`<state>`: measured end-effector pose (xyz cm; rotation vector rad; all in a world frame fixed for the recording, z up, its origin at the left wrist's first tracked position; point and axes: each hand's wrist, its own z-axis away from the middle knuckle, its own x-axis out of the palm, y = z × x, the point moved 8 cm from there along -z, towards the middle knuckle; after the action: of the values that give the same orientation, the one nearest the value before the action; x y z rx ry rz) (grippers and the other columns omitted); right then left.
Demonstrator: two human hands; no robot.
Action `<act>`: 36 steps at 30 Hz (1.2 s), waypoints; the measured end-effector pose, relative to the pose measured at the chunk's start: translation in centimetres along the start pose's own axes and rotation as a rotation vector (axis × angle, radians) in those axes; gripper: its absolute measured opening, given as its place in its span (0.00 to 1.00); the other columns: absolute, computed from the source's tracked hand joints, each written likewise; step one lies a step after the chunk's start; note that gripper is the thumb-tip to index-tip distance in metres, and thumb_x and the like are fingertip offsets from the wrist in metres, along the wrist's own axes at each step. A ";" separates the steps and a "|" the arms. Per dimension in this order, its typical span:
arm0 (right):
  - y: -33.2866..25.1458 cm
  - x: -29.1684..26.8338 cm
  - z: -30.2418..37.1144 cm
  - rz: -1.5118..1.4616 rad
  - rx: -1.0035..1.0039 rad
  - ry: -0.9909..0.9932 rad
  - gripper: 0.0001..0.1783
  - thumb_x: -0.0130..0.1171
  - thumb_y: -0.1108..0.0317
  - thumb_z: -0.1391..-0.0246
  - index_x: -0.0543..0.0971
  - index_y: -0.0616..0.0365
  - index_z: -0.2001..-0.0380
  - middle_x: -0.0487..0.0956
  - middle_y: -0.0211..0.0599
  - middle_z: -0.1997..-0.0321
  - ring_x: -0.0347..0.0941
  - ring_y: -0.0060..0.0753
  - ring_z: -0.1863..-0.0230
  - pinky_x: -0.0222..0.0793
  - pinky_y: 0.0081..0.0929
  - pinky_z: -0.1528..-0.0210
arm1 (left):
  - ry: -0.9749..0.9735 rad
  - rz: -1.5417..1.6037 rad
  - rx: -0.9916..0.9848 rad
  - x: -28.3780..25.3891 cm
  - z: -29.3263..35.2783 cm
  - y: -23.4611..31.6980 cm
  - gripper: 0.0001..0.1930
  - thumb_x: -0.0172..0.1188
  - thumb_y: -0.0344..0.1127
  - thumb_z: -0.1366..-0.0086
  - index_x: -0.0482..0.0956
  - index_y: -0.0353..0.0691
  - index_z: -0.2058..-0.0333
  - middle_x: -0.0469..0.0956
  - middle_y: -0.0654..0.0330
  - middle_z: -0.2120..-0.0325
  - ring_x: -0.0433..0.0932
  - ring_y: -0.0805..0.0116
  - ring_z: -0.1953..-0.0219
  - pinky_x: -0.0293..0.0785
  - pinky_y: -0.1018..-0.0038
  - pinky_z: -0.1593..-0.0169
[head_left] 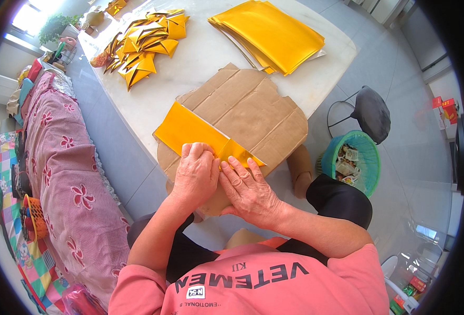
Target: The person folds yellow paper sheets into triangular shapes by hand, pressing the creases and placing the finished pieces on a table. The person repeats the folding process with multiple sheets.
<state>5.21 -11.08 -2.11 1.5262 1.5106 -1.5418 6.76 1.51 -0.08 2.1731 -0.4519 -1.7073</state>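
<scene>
A sheet of shiny gold paper (182,126), folded into a long strip, lies slantwise on the near part of a cardboard piece (232,100). At its right end a corner is folded over, leaving a diagonal crease. My left hand (196,170) is closed at the paper's near edge, its curled fingers pinching the paper beside this fold. Right next to it, my right hand (250,191) lies flat with fingers apart, the fingertips pressing on the folded end. Both hands touch each other near the thumbs; the left fingertips are partly hidden.
On the white table (200,52) lie a heap of folded gold paper pieces (143,44) at the left and a stack of flat gold sheets (269,34) at the right. A green waste basket (371,168) and dark stool (371,113) stand right; a pink-covered sofa (66,173) runs along the left.
</scene>
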 end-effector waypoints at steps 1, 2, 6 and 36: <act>0.0 0.0 0.0 0.002 -0.002 -0.002 0.49 0.66 0.43 0.49 0.66 0.69 0.34 0.65 0.54 0.30 0.54 0.53 0.24 0.43 0.60 0.25 | 0.001 0.000 0.001 0.0 0.0 0.0 0.03 0.60 0.27 0.39 0.78 0.32 0.68 0.74 0.51 0.61 0.70 0.49 0.56 0.70 0.61 0.49; 0.0 0.1 0.0 0.004 -0.003 -0.003 0.49 0.66 0.43 0.49 0.66 0.69 0.34 0.65 0.54 0.29 0.54 0.53 0.24 0.43 0.60 0.25 | 0.002 0.000 0.000 0.0 0.0 0.0 0.03 0.60 0.27 0.39 0.78 0.32 0.68 0.74 0.51 0.61 0.70 0.49 0.56 0.70 0.61 0.49; 0.0 0.1 0.0 0.007 -0.006 -0.003 0.49 0.66 0.43 0.49 0.66 0.69 0.34 0.65 0.54 0.29 0.54 0.53 0.24 0.43 0.60 0.25 | 0.006 0.001 -0.008 0.0 0.0 0.0 0.03 0.60 0.26 0.39 0.78 0.32 0.69 0.75 0.51 0.61 0.70 0.49 0.56 0.70 0.61 0.48; 0.0 0.3 0.0 0.031 -0.014 -0.023 0.50 0.66 0.42 0.50 0.65 0.69 0.34 0.62 0.55 0.27 0.50 0.55 0.22 0.41 0.62 0.24 | -0.108 -0.228 -0.001 0.8 0.0 0.7 0.24 0.62 0.31 0.41 0.81 0.53 0.44 0.69 0.52 0.53 0.71 0.52 0.52 0.77 0.64 0.51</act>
<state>5.10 -11.00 -2.33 1.5122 1.4749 -1.5235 6.90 0.52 -0.49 2.2109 -0.2367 -1.9500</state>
